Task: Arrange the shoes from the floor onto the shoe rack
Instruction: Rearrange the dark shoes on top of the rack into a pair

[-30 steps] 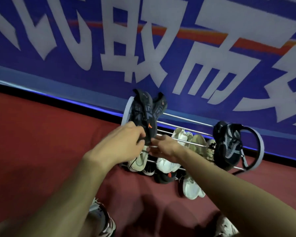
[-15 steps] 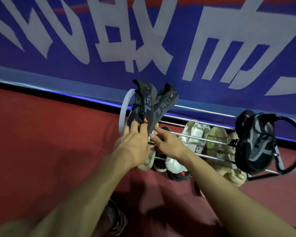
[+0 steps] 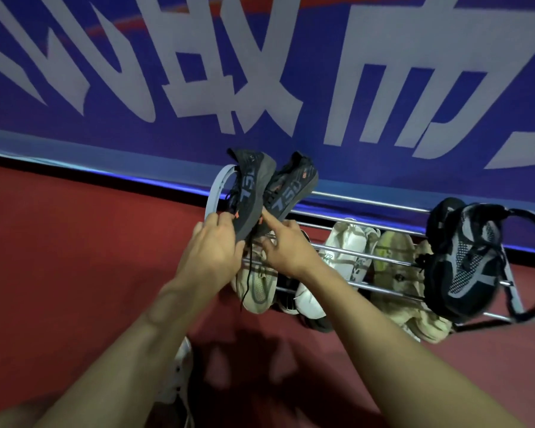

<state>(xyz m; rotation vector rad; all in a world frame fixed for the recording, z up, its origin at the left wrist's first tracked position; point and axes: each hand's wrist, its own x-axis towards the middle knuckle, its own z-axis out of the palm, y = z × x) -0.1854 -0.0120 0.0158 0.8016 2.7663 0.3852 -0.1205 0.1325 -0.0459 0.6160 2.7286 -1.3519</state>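
Note:
Two dark grey sneakers with orange marks stand heel-up at the left end of the metal shoe rack (image 3: 368, 208). My left hand (image 3: 213, 248) grips the toe of the left dark sneaker (image 3: 250, 193). My right hand (image 3: 286, 245) touches the toe of the right dark sneaker (image 3: 291, 189) with a straight index finger. A loose black lace hangs down between my hands. A black and grey mesh pair (image 3: 464, 261) sits on the rack's right end.
White sneakers (image 3: 349, 245) and beige shoes (image 3: 393, 254) fill the lower bars. A pale shoe (image 3: 257, 285) hangs below my hands. A white shoe (image 3: 179, 375) lies on the red floor beside my left forearm. A blue banner wall stands right behind the rack.
The right dark sneaker has tilted to the right, away from the left one. My right hand went from pinching near the lace to touching the toe with a straight finger.

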